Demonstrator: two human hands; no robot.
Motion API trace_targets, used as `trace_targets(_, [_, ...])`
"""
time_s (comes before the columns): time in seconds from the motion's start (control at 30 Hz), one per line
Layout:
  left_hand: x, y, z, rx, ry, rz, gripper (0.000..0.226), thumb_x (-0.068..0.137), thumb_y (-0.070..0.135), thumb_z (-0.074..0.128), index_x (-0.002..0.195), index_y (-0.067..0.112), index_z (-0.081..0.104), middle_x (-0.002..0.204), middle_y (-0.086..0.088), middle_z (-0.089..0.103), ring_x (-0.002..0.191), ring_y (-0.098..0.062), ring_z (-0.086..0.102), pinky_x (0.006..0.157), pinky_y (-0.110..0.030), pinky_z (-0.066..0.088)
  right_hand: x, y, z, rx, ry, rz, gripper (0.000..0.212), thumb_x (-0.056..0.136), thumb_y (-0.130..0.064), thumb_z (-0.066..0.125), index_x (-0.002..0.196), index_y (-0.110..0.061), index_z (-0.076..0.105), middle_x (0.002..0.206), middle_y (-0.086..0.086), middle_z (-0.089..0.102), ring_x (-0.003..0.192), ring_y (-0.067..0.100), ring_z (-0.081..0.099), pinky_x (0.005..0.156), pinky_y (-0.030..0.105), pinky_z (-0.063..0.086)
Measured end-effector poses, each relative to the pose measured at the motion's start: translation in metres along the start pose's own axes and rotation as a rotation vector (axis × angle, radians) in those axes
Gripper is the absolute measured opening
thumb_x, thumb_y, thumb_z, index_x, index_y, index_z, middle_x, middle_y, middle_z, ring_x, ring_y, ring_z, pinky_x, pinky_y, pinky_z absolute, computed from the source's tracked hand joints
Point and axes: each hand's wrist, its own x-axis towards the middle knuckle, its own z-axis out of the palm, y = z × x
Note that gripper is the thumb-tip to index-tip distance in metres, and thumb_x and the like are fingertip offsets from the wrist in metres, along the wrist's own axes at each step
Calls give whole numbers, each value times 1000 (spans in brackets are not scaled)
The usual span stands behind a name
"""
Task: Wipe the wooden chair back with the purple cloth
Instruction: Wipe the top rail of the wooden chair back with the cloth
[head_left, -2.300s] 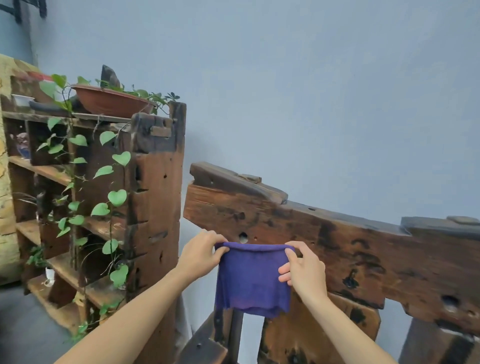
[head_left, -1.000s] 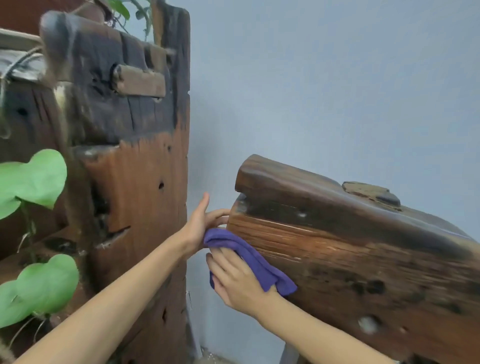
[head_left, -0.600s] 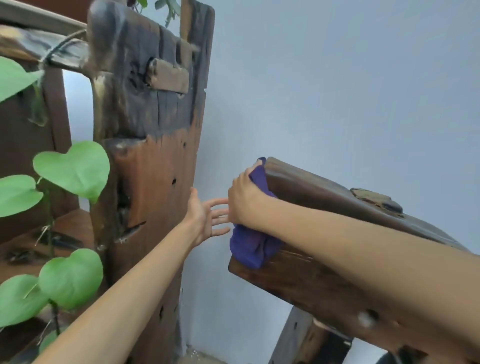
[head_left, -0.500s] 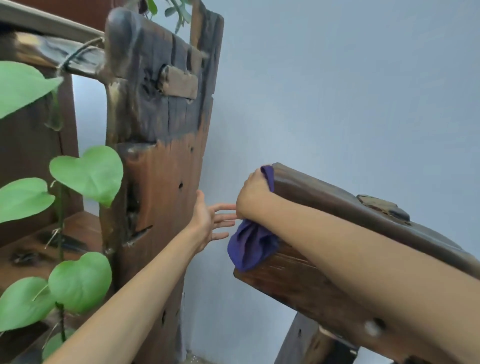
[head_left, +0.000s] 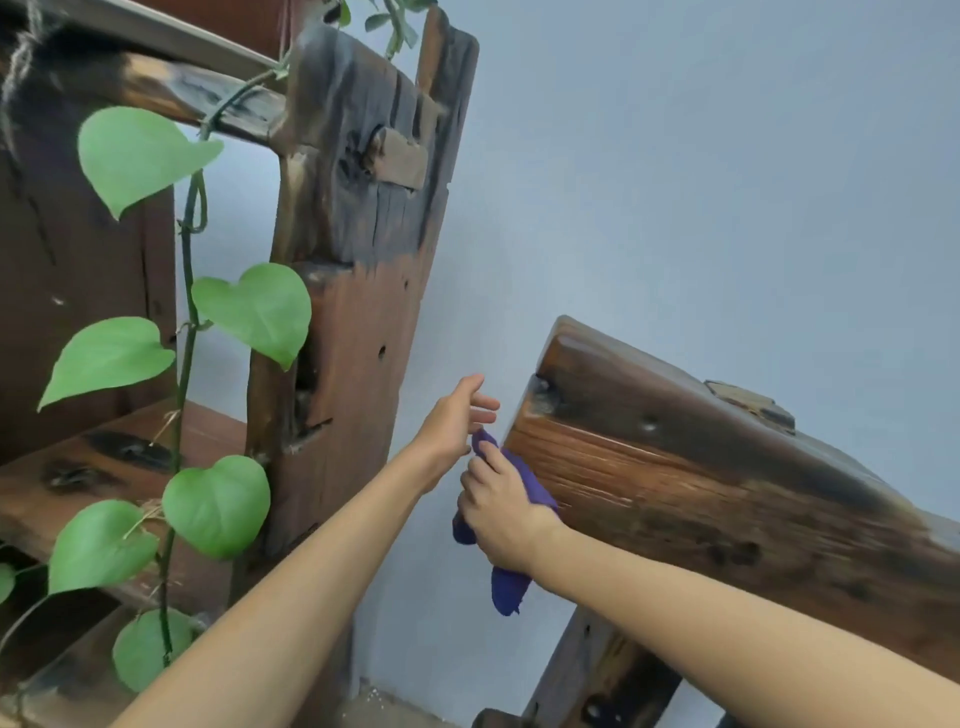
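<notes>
The wooden chair back (head_left: 675, 478) is a thick, dark, weathered plank slanting down to the right. My right hand (head_left: 501, 512) grips the bunched purple cloth (head_left: 506, 592) against the plank's left end, low on that edge. Part of the cloth hangs below my fist and a tip pokes up above it. My left hand (head_left: 454, 418) hovers just left of the plank's end with loosely bent fingers, holding nothing, close above the cloth's upper tip.
A tall rustic wooden shelf post (head_left: 358, 260) stands close on the left, with a narrow gap to the chair back. A vine with heart-shaped green leaves (head_left: 249, 306) trails down the shelf. A plain blue-grey wall (head_left: 701, 182) is behind.
My right hand has slid the cloth from the top corner of the plank's left end down to its lower part. My left hand stayed beside the end, its fingers now more curled.
</notes>
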Motion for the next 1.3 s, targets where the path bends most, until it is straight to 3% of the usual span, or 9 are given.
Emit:
trace_targets(0.1, [-6, 19, 34, -72, -46, 76, 57, 101, 63, 26, 120, 25, 64, 116, 5, 67, 105, -14, 62, 83, -28, 47, -63, 34, 41, 195, 422, -53, 57, 96, -48, 58, 150, -31, 48, 161, 0, 44, 152, 29, 34, 126, 52, 14])
trace_targets(0.2, [-5, 32, 53, -121, 3, 115, 53, 99, 69, 25, 110, 35, 64, 107, 13, 65, 93, -8, 63, 68, -21, 45, -138, 75, 97, 159, 460, 39, 64, 102, -55, 47, 161, -37, 29, 170, -7, 25, 158, 23, 21, 126, 47, 14])
trace_targets(0.3, [-5, 35, 65, -118, 2, 116, 75, 88, 81, 22, 132, 33, 61, 127, 4, 68, 110, -20, 66, 95, -38, 55, -211, 98, 155, 108, 444, 272, 63, 103, -57, 43, 161, -38, 27, 170, -6, 23, 158, 21, 19, 126, 46, 16])
trace_targets(0.6, [-2, 33, 73, -38, 103, 180, 101, 65, 95, 14, 132, 35, 60, 130, 2, 67, 115, -21, 63, 111, -50, 45, -181, -19, 171, 1029, 566, 1750, 72, 99, -36, 35, 161, -3, 18, 169, 26, 11, 156, 45, 12, 119, 69, 21])
trace_targets(0.7, [-4, 32, 76, -20, 118, 200, 100, 67, 92, 13, 132, 32, 60, 129, 0, 67, 115, -21, 62, 111, -50, 45, -119, -18, 118, 1299, 804, 1950, 70, 102, -36, 34, 163, -11, 15, 172, 17, 2, 159, 38, 2, 122, 66, 13])
trace_targets(0.93, [2, 30, 70, -13, 188, 235, 89, 76, 78, 18, 127, 19, 61, 129, -11, 66, 120, -30, 60, 112, -53, 42, -40, 3, 43, 939, 905, 1498, 66, 104, -49, 36, 164, -26, 23, 173, 9, 8, 160, 33, 3, 126, 53, 3])
trace_targets(1.1, [10, 18, 65, 49, 130, 273, 31, 81, 55, 40, 86, 30, 59, 114, -21, 70, 109, -44, 64, 97, -62, 50, -39, 80, -4, 660, 991, 1085, 57, 94, -44, 53, 149, -32, 54, 157, 5, 49, 152, 28, 35, 126, 52, 18])
trace_targets(1.23, [12, 14, 60, 63, 114, 317, 62, 73, 52, 65, 123, 17, 57, 129, -20, 60, 117, -30, 57, 103, -43, 44, -32, 150, -48, 935, 538, 928, 46, 94, -57, 42, 118, -32, 72, 117, 1, 74, 114, 30, 66, 95, 43, 42])
trace_targets(1.3, [14, 9, 62, 146, 190, 357, 61, 77, 43, 63, 127, 9, 58, 124, -24, 61, 110, -35, 58, 94, -45, 46, -35, 176, -51, 1172, 321, 837, 51, 93, -65, 37, 125, -40, 68, 127, 1, 71, 117, 32, 63, 86, 42, 39])
